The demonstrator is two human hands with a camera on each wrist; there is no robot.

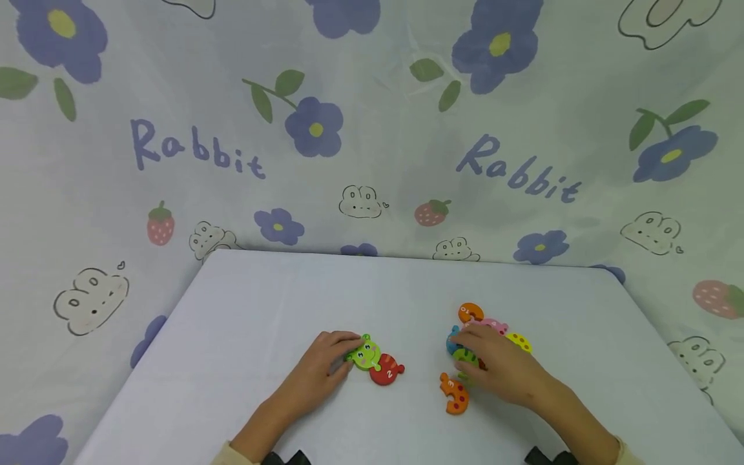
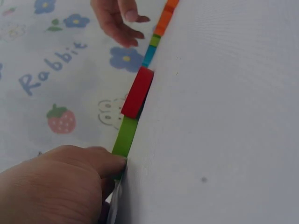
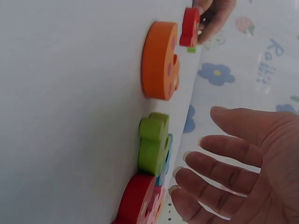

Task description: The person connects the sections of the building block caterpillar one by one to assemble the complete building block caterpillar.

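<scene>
My left hand (image 1: pixel 316 371) holds a green puzzle piece with a smiling face (image 1: pixel 366 355) by its left edge, thumb and fingers on it. Joined at that piece's lower right is a red piece marked 2 (image 1: pixel 385 372). Over a cluster of coloured pieces hovers my right hand (image 1: pixel 506 365), its fingers spread and nothing held, as the right wrist view shows. Below it are a striped green piece (image 1: pixel 465 356), a blue piece (image 1: pixel 451 342) and a red piece (image 3: pixel 136 198), partly hidden. An orange piece marked 3 (image 1: pixel 456 396) lies apart, just left of the right hand.
Behind the right hand lie another orange piece (image 1: pixel 470 312), a pink piece (image 1: pixel 495 325) and a yellow dotted piece (image 1: pixel 519 341). Everything rests on a white table (image 1: pixel 279 294). A curtain printed with flowers and rabbits (image 1: pixel 383 142) hangs behind the table's far edge.
</scene>
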